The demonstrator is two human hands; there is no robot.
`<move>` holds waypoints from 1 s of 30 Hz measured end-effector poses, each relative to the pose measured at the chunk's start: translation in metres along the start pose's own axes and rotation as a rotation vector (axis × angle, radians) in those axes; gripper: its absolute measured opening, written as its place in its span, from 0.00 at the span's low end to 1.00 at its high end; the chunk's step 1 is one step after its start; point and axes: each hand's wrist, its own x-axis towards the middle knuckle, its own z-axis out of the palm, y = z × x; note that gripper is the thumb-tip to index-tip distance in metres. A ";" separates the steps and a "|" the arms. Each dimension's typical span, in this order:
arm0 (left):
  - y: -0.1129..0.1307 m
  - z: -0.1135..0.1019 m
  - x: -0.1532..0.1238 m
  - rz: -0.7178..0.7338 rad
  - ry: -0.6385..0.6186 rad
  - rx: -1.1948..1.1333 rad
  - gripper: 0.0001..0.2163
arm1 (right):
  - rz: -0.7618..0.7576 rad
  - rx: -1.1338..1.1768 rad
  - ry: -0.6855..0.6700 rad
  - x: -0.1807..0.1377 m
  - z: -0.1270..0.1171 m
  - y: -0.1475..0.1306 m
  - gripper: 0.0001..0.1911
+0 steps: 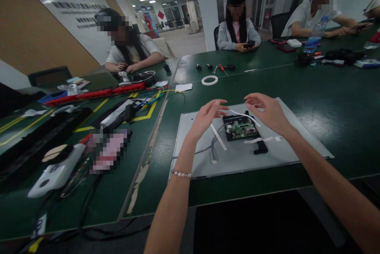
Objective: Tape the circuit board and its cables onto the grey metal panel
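My left hand (208, 114) is above the left part of a white panel (192, 163), fingers stretched out and apart. My right hand (268, 114) hovers opposite, fingers curved, with a gap between thumb and forefinger. Between them a narrow strip of white tape (245, 114) arches over a green circuit board (242, 129) in a black frame. Its left end lies close to my left fingertips; I cannot tell whether they touch. Another tape strip (219, 137) slants below my left hand, and a further tape strip (258, 140) crosses the board's lower edge. Grey cables (213, 147) run from the board leftward.
A roll of white tape (209, 80) lies beyond the panel, near an orange-handled screwdriver (222, 69). On the left are a phone (111, 151), a white device (56, 171) and a long black tray (44, 139). Several people sit around the table; a bottle (316, 36) stands back right.
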 end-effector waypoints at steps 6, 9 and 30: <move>-0.016 -0.013 0.011 0.062 0.438 0.182 0.15 | 0.013 -0.412 -0.411 -0.018 -0.047 0.062 0.31; -0.020 -0.014 0.013 0.087 0.490 0.214 0.13 | 0.011 -0.561 -0.563 -0.036 -0.058 0.090 0.34; -0.025 -0.010 0.005 0.145 0.458 0.665 0.10 | 0.069 -0.796 -0.518 -0.070 -0.086 0.138 0.31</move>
